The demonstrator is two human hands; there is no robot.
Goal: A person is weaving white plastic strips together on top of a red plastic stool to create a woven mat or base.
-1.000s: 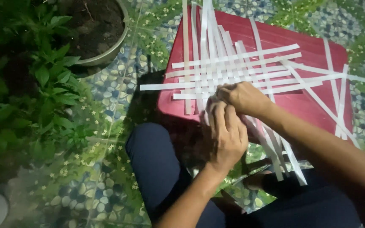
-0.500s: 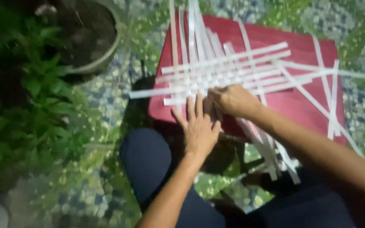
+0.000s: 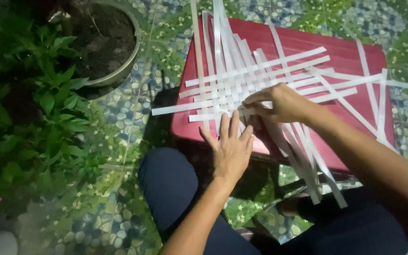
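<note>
A loose weave of white strips point(image 3: 242, 82) lies on a red plastic stool top point(image 3: 345, 113). My left hand point(image 3: 231, 147) lies flat with its fingers spread on the near edge of the weave, pressing the strip ends down. My right hand point(image 3: 279, 103) reaches in from the right. Its fingertips pinch a white strip at the middle of the weave. Long strip ends hang over the stool's near edge point(image 3: 308, 170) and stick out to the left point(image 3: 166, 111).
A round pot of dark soil point(image 3: 105, 42) stands at the upper left. Leafy green plants point(image 3: 43, 118) fill the left side. The floor is patterned tile point(image 3: 128, 113). My knees in dark trousers point(image 3: 171, 184) are in front of the stool.
My left hand has slid left and forward, from beside my right hand to flat on the near edge of the weave. The view has shifted slightly.
</note>
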